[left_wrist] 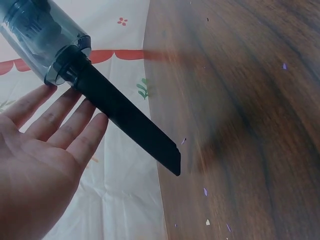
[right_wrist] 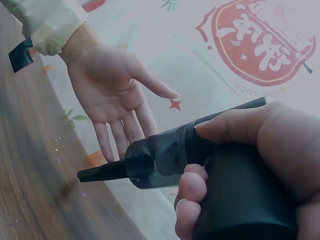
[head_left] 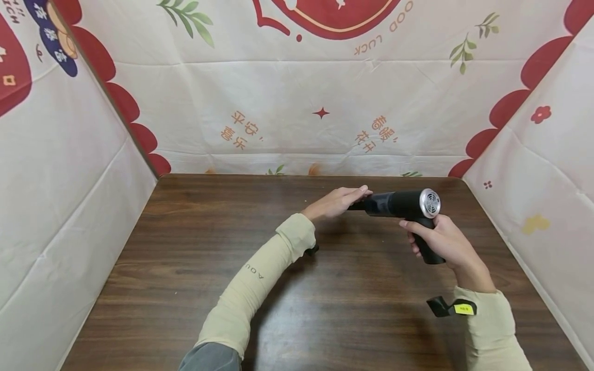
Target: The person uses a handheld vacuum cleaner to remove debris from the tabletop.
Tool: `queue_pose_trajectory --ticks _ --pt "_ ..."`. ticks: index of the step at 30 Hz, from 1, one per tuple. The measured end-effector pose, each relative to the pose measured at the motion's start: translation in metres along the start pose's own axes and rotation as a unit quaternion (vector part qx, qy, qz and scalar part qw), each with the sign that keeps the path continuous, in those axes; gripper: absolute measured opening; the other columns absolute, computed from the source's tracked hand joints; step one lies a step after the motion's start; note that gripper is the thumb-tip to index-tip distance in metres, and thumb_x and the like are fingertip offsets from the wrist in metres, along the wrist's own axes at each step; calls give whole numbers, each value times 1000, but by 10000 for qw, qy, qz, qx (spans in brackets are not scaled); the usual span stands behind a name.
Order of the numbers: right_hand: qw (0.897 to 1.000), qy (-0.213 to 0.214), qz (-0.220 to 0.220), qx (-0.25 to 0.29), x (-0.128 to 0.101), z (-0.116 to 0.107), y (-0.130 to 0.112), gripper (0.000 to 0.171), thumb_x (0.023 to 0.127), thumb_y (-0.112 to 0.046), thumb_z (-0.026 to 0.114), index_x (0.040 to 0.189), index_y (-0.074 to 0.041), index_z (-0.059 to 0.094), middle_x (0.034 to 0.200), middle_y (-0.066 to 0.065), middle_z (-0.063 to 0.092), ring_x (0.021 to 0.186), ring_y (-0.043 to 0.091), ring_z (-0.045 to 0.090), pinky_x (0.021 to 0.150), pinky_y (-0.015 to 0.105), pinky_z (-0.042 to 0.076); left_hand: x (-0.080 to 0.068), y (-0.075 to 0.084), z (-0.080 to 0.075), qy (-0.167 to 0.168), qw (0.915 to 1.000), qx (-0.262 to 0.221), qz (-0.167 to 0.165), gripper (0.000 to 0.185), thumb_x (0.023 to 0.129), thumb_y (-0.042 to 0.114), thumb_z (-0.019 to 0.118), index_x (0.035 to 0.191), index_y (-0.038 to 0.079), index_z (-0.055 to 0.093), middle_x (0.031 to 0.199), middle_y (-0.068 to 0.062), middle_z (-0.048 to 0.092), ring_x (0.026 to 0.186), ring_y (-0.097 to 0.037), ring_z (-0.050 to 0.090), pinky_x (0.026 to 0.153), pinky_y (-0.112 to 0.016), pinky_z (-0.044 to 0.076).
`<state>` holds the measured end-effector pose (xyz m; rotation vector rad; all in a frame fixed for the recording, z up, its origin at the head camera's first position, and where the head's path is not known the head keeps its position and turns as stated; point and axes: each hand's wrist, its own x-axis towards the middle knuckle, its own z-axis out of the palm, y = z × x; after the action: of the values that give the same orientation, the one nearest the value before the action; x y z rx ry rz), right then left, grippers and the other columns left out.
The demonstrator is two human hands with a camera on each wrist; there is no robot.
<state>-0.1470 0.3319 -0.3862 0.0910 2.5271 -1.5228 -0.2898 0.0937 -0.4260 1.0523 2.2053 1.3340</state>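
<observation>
My right hand (head_left: 447,241) grips the upright handle of a black handheld vacuum cleaner (head_left: 402,204), its silver vent facing right. A clear dust cup (right_wrist: 160,162) sits at the front, with a narrow slanted nozzle (left_wrist: 132,122) extending from it, pointing left above the tabletop. Beside the nozzle and cup, my left hand (head_left: 335,203) is spread with fingers straight. In the left wrist view its fingertips (left_wrist: 95,127) meet the nozzle's outline; whether they touch is hard to tell. Tiny purple and white scraps (left_wrist: 205,191) lie on the wood under the nozzle.
The dark wooden table (head_left: 195,288) is bordered by a printed white cloth (head_left: 297,93) at the back and both sides. More specks (right_wrist: 56,150) dot the table near its far edge. A black strap piece (head_left: 447,307) sticks out at my right wrist.
</observation>
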Motion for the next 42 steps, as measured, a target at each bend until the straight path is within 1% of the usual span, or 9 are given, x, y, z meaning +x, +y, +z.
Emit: queue_pose_trajectory --ticks 6,14,18,22,25,27,31,38,42 --pt "9999 105 61 90 0 -3 3 45 95 -39 66 111 -1 49 73 5 59 57 20 61 57 42 58 -2 -3 -1 -37 9998 -179 41 60 108 49 24 139 11 57 141 -8 58 131 -18 53 104 -23 42" --pt "10000 82 21 38 2 -6 6 43 96 -39 65 111 -2 48 74 5 58 58 21 61 55 39 57 -7 -6 -6 66 9994 -285 -183 60 106 54 26 137 15 60 136 -8 62 129 -18 55 104 -39 47" --pt "9999 59 65 60 3 -6 5 45 96 -40 66 111 -1 48 74 4 58 58 20 61 55 39 57 -10 -9 -9 80 9993 -243 -256 61 106 55 27 137 16 60 136 -6 62 128 -16 56 102 -34 47" --pt "9999 10 122 109 5 -5 3 45 96 -39 65 113 -2 47 74 5 58 58 19 60 56 40 57 -13 -13 -14 127 9993 -251 -261 60 106 56 27 137 16 60 137 -9 61 129 -20 55 102 -33 47" --pt "9998 -39 150 138 7 -4 2 46 96 -39 65 114 -1 47 74 5 59 59 20 61 57 39 57 -15 -16 -17 149 9993 -295 -200 61 106 55 27 137 14 60 136 -13 61 130 -25 55 103 -36 46" --pt "9997 -85 158 157 8 -3 2 48 96 -41 65 116 0 47 74 5 59 59 20 61 57 39 58 -17 -18 -20 164 9992 -308 -213 61 106 55 27 137 13 60 136 -11 61 130 -26 54 103 -35 46" --pt "9995 -176 141 228 12 0 1 48 95 -41 66 111 1 48 74 4 59 60 20 61 58 39 58 -22 -24 -26 200 9986 -411 -265 62 106 53 28 138 9 59 136 -12 61 131 -27 53 105 -37 45" --pt "9990 -190 58 389 22 9 -3 45 95 -40 66 109 -1 49 73 3 58 58 18 60 57 39 58 -29 -38 -42 327 9970 -558 -426 62 105 57 29 136 13 61 138 -12 59 134 -33 49 105 -55 42" --pt "9988 -156 6 460 29 12 -4 41 96 -38 67 105 -1 51 71 2 58 57 17 60 56 40 58 -32 -43 -49 412 9970 -483 -448 62 106 55 28 135 12 61 136 -9 62 132 -30 52 108 -49 41"
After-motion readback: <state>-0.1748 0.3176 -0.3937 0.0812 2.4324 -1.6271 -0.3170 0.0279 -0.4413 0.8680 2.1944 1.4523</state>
